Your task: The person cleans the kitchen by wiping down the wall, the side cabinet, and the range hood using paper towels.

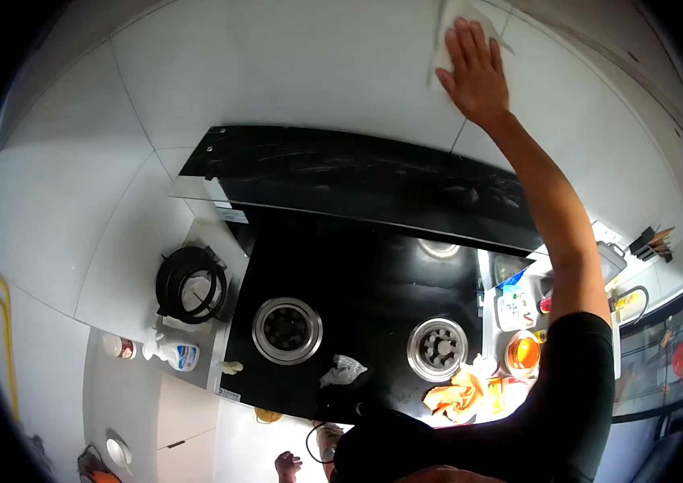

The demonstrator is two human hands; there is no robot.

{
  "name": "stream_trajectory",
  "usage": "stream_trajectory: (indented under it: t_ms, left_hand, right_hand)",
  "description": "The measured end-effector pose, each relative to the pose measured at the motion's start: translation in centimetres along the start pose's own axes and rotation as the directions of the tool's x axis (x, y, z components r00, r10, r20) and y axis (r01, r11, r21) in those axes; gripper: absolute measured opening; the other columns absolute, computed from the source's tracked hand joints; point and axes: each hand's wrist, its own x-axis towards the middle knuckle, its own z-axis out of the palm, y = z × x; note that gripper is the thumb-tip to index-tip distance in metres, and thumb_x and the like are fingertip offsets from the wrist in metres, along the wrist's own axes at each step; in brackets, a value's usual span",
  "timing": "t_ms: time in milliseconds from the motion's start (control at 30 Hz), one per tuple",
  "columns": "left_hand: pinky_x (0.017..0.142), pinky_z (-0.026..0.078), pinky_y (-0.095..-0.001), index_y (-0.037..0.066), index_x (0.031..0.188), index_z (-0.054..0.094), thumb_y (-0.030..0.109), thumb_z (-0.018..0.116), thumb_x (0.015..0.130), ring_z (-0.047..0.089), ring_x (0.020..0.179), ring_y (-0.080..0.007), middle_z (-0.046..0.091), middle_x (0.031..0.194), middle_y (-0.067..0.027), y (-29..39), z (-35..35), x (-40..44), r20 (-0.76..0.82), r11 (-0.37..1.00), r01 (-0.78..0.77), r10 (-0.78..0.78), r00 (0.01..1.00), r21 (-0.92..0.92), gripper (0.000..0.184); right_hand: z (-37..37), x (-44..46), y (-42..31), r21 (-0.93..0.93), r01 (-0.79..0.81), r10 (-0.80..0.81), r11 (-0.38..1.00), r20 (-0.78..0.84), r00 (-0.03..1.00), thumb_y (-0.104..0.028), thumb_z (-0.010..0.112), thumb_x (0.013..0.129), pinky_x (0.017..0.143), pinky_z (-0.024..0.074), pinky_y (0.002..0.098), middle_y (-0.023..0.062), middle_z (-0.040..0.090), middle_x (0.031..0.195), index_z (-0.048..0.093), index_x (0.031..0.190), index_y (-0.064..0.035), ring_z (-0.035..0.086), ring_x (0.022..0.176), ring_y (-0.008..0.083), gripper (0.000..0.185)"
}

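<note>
High on the tiled wall, my right hand lies flat with its fingers stretched out, pressing a pale wiping cloth against the tiles. My right arm reaches up over the black gas stove. Low in the view, small and near the bottom edge, my left hand hangs away from the stove, its fingers loosely bent and nothing visible in them. On the stove top lie a crumpled white wad and an orange cloth. The stove's two burners are without pan supports.
A black glass panel stands behind the stove. On the left counter are stacked black pan supports, a spray bottle and a white jar. To the right sit an orange bowl, bottles and a knife block.
</note>
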Motion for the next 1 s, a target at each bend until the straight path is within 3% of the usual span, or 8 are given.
stream_trajectory:
  t_ms: [67, 100, 300, 400, 600, 833, 933, 1000]
  left_hand:
    - [0.07, 0.052, -0.0559, 0.016, 0.083, 0.054, 0.038, 0.053, 0.094, 0.064, 0.089, -0.0482, 0.064, 0.108, -0.0231, 2.4, 1.1, -1.0, -0.474, 0.648, 0.036, 0.516, 0.713, 0.76, 0.025]
    - [0.072, 0.052, -0.0573, 0.015, 0.085, 0.055, 0.04, 0.055, 0.093, 0.064, 0.089, -0.0481, 0.065, 0.109, -0.0229, 3.3, 1.5, -1.3, -0.526, 0.666, 0.091, 0.491, 0.694, 0.74, 0.025]
    - [0.078, 0.052, -0.0625, 0.012, 0.113, 0.056, 0.04, 0.057, 0.095, 0.065, 0.098, -0.0478, 0.065, 0.114, -0.0248, 5.3, 3.2, -1.6, -0.47, 0.652, 0.035, 0.506, 0.723, 0.757, 0.033]
    - [0.076, 0.052, -0.0633, 0.011, 0.125, 0.051, 0.03, 0.058, 0.096, 0.064, 0.102, -0.0472, 0.064, 0.113, -0.0286, 2.4, 3.2, -0.4, -0.312, 0.359, 0.005, 0.803, 0.509, 0.933, 0.035]
    - [0.074, 0.053, -0.0623, 0.01, 0.126, 0.05, 0.027, 0.058, 0.096, 0.065, 0.1, -0.0473, 0.064, 0.112, -0.0294, -2.1, 3.6, 2.4, -0.288, 0.285, 0.085, 0.813, 0.507, 0.955, 0.035]
    - [0.072, 0.054, -0.0611, 0.01, 0.128, 0.048, 0.024, 0.058, 0.096, 0.065, 0.098, -0.0474, 0.064, 0.11, -0.0303, -4.1, 4.1, 4.9, -0.271, 0.249, 0.116, 0.806, 0.526, 0.962, 0.036]
    - [0.064, 0.057, -0.0522, 0.01, 0.13, 0.048, 0.022, 0.058, 0.095, 0.069, 0.083, -0.0441, 0.066, 0.11, -0.0288, -0.7, 3.8, 4.8, -0.281, 0.873, -0.058, 0.218, 0.935, 0.483, 0.039]
    - [0.058, 0.053, -0.0499, 0.011, 0.099, 0.062, 0.03, 0.062, 0.091, 0.067, 0.075, -0.0349, 0.069, 0.09, -0.0204, -4.0, 2.8, 4.8, -0.221, 0.239, 0.039, 0.804, 0.552, 0.97, 0.021]
  right_hand:
    - [0.2, 5.7, -5.6, 0.063, -0.022, 0.029, 0.998, -0.115, 0.993, -0.04, 0.052, 0.101, 0.123, 0.0145, 0.0505, 0.011, 0.021, 0.164, 0.031, 0.154, -0.0082, 0.015, 0.153, 0.0283, 0.065]
    - [-1.3, 8.1, -7.2, 0.213, -0.088, 0.062, 0.973, 0.125, 0.99, -0.036, 0.052, 0.099, 0.123, 0.0087, 0.0501, 0.0206, 0.016, 0.164, 0.024, 0.153, 0.006, 0.009, 0.153, 0.0362, 0.074]
    - [1.0, 6.3, -12.5, -0.013, 0.332, -0.325, 0.943, 0.169, 0.93, -0.044, 0.039, 0.105, 0.125, 0.0113, 0.0433, 0.0024, 0.014, 0.167, 0.02, 0.159, -0.0146, 0.011, 0.154, 0.0215, 0.064]
    - [1.4, 0.7, -8.8, 0.017, 0.509, -0.497, 0.861, 0.248, 0.832, -0.047, 0.037, 0.105, 0.126, 0.0074, 0.0414, -0.0022, 0.012, 0.167, 0.02, 0.159, -0.0198, 0.009, 0.154, 0.0192, 0.063]
    - [-0.8, -11.2, 4.6, 0.233, 0.588, -0.631, 0.775, 0.338, 0.698, -0.044, 0.043, 0.102, 0.127, 0.0065, 0.0412, -0.0079, 0.02, 0.165, 0.026, 0.157, -0.0276, 0.013, 0.153, 0.0154, 0.06]
    - [-7.3, -21.8, 20.2, -0.185, -0.124, 0.183, 0.975, 0.346, 0.92, -0.047, 0.051, 0.099, 0.124, 0.015, 0.0457, 0.0044, 0.02, 0.166, 0.029, 0.157, -0.017, 0.016, 0.153, 0.0252, 0.069]
    - [-5.9, -24.4, 21.2, -0.179, -0.412, 0.421, 0.893, 0.012, 0.907, -0.042, 0.051, 0.101, 0.122, 0.0168, 0.0483, 0.0131, 0.018, 0.165, 0.029, 0.155, -0.0061, 0.015, 0.153, 0.0331, 0.069]
    - [-4.9, -22.3, 18.5, -0.13, -0.464, 0.464, 0.876, -0.034, 0.885, -0.041, 0.05, 0.101, 0.122, 0.0158, 0.0494, 0.0188, 0.017, 0.164, 0.028, 0.154, -0.0012, 0.013, 0.152, 0.0392, 0.07]
